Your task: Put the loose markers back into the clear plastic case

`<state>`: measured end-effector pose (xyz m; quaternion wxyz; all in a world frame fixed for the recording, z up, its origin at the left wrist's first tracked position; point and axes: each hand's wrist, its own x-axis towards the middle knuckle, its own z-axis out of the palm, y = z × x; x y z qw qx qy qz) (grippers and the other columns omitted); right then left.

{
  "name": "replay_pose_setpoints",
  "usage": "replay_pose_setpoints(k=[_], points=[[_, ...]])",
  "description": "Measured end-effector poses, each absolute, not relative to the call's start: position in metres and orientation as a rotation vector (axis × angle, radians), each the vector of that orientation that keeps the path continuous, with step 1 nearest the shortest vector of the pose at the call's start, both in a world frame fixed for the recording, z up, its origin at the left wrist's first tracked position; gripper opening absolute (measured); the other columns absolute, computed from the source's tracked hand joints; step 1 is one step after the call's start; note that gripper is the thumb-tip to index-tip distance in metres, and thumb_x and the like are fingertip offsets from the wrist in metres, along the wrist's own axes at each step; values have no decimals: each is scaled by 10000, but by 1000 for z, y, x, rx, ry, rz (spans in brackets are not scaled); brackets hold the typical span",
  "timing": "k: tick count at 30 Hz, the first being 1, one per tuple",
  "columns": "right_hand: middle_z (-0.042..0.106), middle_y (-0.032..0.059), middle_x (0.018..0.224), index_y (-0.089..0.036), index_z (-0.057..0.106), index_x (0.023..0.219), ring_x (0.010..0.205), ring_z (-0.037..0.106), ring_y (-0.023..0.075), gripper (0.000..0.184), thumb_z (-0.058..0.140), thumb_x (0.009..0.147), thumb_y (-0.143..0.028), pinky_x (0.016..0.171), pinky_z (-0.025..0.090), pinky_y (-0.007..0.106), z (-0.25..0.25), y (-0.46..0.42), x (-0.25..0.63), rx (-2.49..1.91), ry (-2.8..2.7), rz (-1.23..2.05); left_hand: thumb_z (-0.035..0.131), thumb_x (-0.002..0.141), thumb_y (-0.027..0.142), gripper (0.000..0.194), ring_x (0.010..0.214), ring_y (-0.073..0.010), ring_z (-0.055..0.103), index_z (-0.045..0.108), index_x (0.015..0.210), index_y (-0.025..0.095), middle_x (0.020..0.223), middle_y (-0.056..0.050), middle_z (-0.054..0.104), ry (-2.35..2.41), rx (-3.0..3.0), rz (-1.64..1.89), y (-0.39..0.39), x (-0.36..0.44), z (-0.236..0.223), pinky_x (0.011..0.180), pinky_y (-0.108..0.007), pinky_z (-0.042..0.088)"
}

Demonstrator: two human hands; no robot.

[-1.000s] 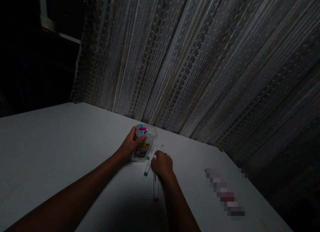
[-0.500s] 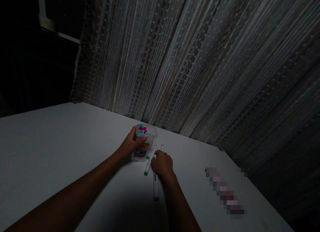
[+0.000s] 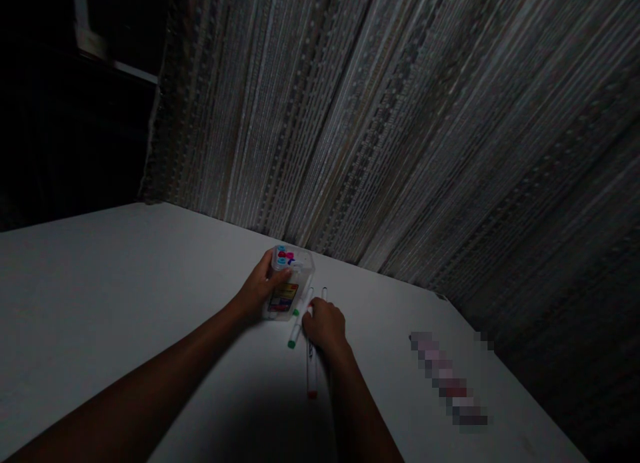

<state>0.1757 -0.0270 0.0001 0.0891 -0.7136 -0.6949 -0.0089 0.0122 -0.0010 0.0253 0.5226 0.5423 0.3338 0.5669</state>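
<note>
A clear plastic marker box (image 3: 289,286) with a colourful label stands on a white table (image 3: 115,290); coloured marker caps show at its top. My left hand (image 3: 260,288) is wrapped round the box's left side. My right hand (image 3: 325,324) rests just right of it, fingers curled down onto loose markers lying on the table. A green-capped marker (image 3: 299,321) lies between the two hands, a red-tipped marker (image 3: 311,376) sticks out below my right hand, and a third marker's end (image 3: 325,292) shows above it. Which marker the fingers grip is hidden.
A striped woven curtain (image 3: 400,130) hangs right behind the table's far edge. A blurred-out patch (image 3: 447,380) lies on the table at the right. The room is dark at the left, with a pale frame (image 3: 95,43).
Both hands stay where they were on the box and the markers; only the view has shifted very slightly.
</note>
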Motion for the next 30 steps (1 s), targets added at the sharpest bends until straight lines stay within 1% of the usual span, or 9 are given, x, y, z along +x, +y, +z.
replay_pose_setpoints(k=[2,7,11,16,22,26,30], points=[[693,129,993,-160,654,1040,952,641,274,333,442,795,-238,788,459,348,0,-27,176,-2120,-2067,-21,660,548,584,723,829,-30,554,433,1130,220,977,-9,596,814,1289,1384,-3,13,26,697,-82,487],[687,135,1002,-159,652,1045,960,637,274,333,444,799,-244,797,453,346,0,-27,175,-2118,-2058,-9,647,579,530,799,881,-21,550,314,1265,290,1067,5,567,862,1257,1427,-7,14,30,723,-64,471],[686,138,1004,-154,650,1048,963,634,274,338,443,802,-255,799,452,345,0,-27,175,-2122,-2067,-10,645,596,477,761,860,-17,542,329,1260,281,1040,7,567,936,1286,1432,-9,16,34,719,-64,457],[687,138,991,-155,647,1044,950,638,273,333,443,801,-256,789,454,346,-2,-27,175,-2115,-2080,-28,613,623,467,715,831,-10,523,336,1253,273,999,4,574,953,1276,1413,-11,15,38,707,-70,444],[684,138,997,-159,646,1038,956,636,274,328,443,799,-256,789,453,349,-2,-26,175,-2121,-2080,-35,626,607,513,752,868,-19,535,330,1255,275,1037,1,578,918,1302,1427,-6,14,33,746,-86,458],[687,134,998,-158,648,1044,953,637,274,333,438,801,-245,787,456,347,0,-27,175,-2125,-2078,-14,657,577,539,789,862,-15,552,330,1250,289,1083,5,573,888,1292,1396,-2,13,29,730,-76,472],[686,135,1004,-158,644,1049,957,636,275,333,440,804,-251,790,453,348,2,-28,174,-2131,-2089,-16,693,531,565,832,845,-14,558,349,1232,278,1082,0,577,858,1287,1386,-1,14,27,719,-74,484]])
